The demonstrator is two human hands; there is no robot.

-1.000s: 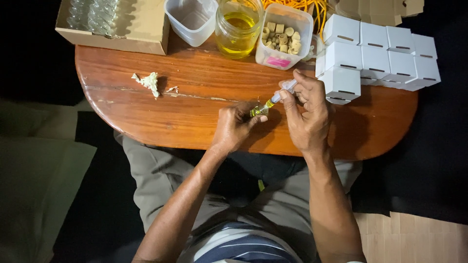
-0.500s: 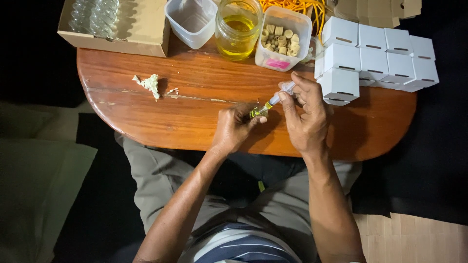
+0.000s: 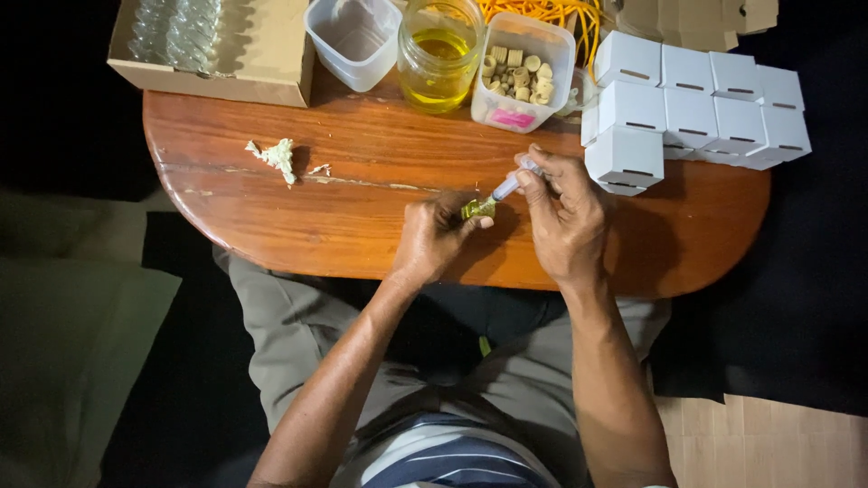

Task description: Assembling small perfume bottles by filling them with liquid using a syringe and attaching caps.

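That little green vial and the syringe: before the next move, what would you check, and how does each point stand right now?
1. Small green vial gripped: ok, the left hand pinches it just above the wooden table.
2. Syringe gripped: ok, the right hand holds it.
3. Syringe tip meets the vial's mouth: ok, though whether it is inside cannot be told.
4. Liquid level in vial: cannot tell, too small.
5. Jar of yellow liquid upright and clear of the hands: ok, at the far edge.
6. White boxes out of the way: not ok, the nearest sits close beside the right hand.
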